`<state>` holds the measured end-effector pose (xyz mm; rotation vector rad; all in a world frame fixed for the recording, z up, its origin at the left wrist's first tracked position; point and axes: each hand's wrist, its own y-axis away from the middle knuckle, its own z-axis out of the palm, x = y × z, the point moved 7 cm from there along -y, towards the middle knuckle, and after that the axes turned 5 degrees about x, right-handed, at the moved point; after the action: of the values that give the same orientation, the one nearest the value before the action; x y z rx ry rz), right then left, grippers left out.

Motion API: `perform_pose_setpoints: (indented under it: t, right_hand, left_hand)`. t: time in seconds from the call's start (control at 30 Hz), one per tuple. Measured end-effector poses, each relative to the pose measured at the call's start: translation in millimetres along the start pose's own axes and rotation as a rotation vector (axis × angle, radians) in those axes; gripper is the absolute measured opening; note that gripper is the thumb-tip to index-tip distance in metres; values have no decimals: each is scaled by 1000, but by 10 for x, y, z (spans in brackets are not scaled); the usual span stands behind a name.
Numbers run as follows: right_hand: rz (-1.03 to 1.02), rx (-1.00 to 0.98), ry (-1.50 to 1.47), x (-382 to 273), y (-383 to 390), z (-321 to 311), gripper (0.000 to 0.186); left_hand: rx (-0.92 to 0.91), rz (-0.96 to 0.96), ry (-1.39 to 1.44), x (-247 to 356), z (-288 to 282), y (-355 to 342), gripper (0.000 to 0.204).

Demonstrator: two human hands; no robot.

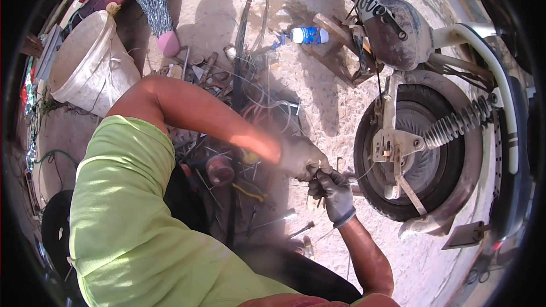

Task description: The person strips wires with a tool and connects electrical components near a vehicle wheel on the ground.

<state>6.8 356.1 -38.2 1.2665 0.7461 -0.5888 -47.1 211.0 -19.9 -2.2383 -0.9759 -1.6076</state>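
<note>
My left hand [301, 156], in a grey glove, reaches in from the left and is closed on a thin metal cable [364, 173]. Just below it my right hand [335, 193], in a darker grey glove, is also closed around the cable's end; the two hands touch. The cable runs right toward the rear wheel [418, 153] of a scooter standing on sandy ground. A metal bracket [392, 145] sits at the wheel's hub. What exactly is pinched between my fingers is hidden by the gloves.
A coil spring shock [460, 122] slants above the wheel. Loose tools, rods and wires [239, 96] lie left of my hands. A white bucket [85, 62] stands far left, and a blue-labelled bottle [309, 35] lies beyond. Another person's pink shoe [169, 42] is at top.
</note>
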Motion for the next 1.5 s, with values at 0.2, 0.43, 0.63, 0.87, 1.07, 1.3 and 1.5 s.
perform_pose_setpoints:
  t: [0.2,0.43,0.63,0.87,1.07,1.3,1.5]
  right_hand:
    - [8,5,8,-22,24,29,18]
    - [37,-20,-38,31,16,6,26]
    - [92,-11,-31,113,16,64,28]
    - [164,49,37,109,75,115,33]
    - [112,57,103,90,129,137,36]
    - [105,-21,152,159,116,166,32]
    - [130,-22,175,239,108,105,31]
  left_hand:
    - [99,121,-161,48,-26,-52,46]
    - [382,704,-736,266,-167,87,48]
    - [-25,388,-572,98,-51,-26,34]
    - [-30,213,-449,-69,62,-52,28]
    - [-153,-19,-165,18,8,44,29]
    - [-268,-63,-155,-132,14,46,14]
    - [-226,62,-224,-396,-305,-33,18]
